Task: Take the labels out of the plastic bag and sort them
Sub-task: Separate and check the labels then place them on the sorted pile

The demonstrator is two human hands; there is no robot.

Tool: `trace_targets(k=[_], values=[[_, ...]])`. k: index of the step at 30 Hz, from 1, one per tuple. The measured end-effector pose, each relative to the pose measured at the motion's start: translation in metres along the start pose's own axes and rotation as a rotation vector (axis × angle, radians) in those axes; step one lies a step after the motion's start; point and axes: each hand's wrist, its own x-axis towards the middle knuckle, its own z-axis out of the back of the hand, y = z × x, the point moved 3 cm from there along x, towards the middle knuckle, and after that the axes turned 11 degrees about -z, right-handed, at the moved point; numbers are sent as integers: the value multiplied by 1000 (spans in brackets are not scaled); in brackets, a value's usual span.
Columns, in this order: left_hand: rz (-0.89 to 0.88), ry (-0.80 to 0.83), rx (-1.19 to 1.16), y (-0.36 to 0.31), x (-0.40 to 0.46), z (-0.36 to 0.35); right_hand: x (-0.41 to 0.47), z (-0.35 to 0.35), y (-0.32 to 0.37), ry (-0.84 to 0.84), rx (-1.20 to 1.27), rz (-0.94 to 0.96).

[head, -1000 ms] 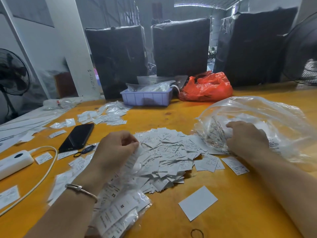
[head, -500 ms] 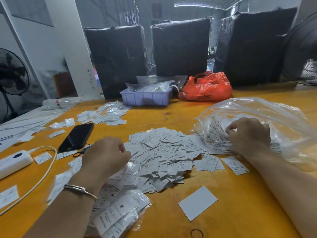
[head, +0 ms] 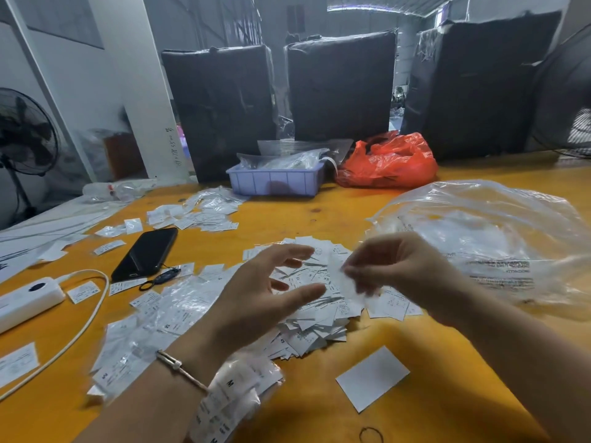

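A heap of small white size labels (head: 315, 321) lies in the middle of the orange table (head: 425, 420). My left hand (head: 265, 295) hovers over the heap with its fingers spread and nothing in it. Just to its right, my right hand (head: 396, 266) is raised above the pile and pinches a blurred small packet of labels (head: 343, 282) at its fingertips. A large clear plastic bag (head: 499, 238) lies crumpled behind and to the right of that hand. More labels in clear sleeves (head: 153, 330) sit under my left forearm.
A black phone (head: 145, 254) and a white power bank (head: 28, 297) with its cable lie at the left. A purple tray (head: 275, 182), a red bag (head: 388, 163) and another label pile (head: 195, 214) sit farther back. One blank white card (head: 372, 377) lies near the front.
My right hand has come out of the plastic bag and moved left, now pinching a label packet. My left hand has let go of the sleeved labels, opened and risen over the heap.
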Motion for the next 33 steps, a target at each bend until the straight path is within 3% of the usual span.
trace_targets(k=[3, 6, 11, 17, 25, 29, 33], values=[[14, 99, -171, -5, 0, -4, -6, -23, 6, 125, 6, 59], [39, 130, -239, -8, 0, -8, -8, -31, 7, 47, -36, 160], [73, -4, -232, -1, -1, -3, -3, -19, 1, -141, -216, 190], [181, -162, -232, 7, -2, 4, 0, -23, -12, -3, -552, 125], [146, -38, -334, -1, -1, -4, 1, -29, -3, -32, -248, 133], [208, -157, -258, 9, -2, 1, 6, -11, -7, -184, -239, 59], [234, -217, -224, 13, -2, 6, 8, 33, -11, -682, -502, 88]])
